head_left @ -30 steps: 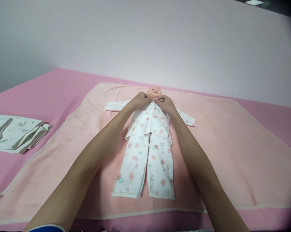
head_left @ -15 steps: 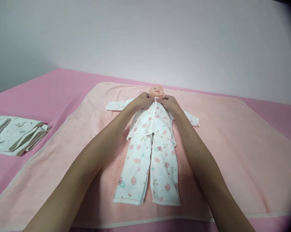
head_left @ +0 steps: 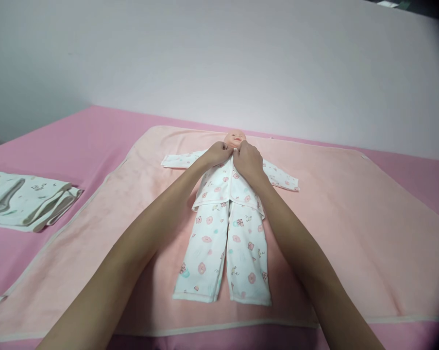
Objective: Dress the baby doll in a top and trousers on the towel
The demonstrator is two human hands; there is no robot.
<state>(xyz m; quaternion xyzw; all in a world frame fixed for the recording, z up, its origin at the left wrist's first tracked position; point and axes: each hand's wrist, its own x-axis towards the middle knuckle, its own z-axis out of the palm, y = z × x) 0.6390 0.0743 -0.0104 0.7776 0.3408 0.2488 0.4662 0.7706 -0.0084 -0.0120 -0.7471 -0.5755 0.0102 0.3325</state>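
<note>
A baby doll (head_left: 235, 137) lies on its back, head toward the wall, in a white printed baby shirt (head_left: 219, 184) and matching trousers (head_left: 203, 248). The shirt's front edges meet down the middle, and its sleeves spread out to both sides. At the neckline my left hand (head_left: 219, 153) pinches the shirt's collar on the left. My right hand (head_left: 247, 159) is closed on the collar's other side, close beside it, knuckles up. My fingers hide the neck opening and whatever fastening is there.
Beneath the doll a peach blanket (head_left: 350, 233) with pale edging is spread over a pink sheet (head_left: 59, 141). Folded white printed cloth (head_left: 26, 197) with brown-grey trim lies at the left. A pale wall (head_left: 219, 63) rises behind.
My right hand has turned and bunched its fingers closer over the collar, uncovering more of the right sleeve. My left hand stays at the neckline. The view has shifted slightly.
</note>
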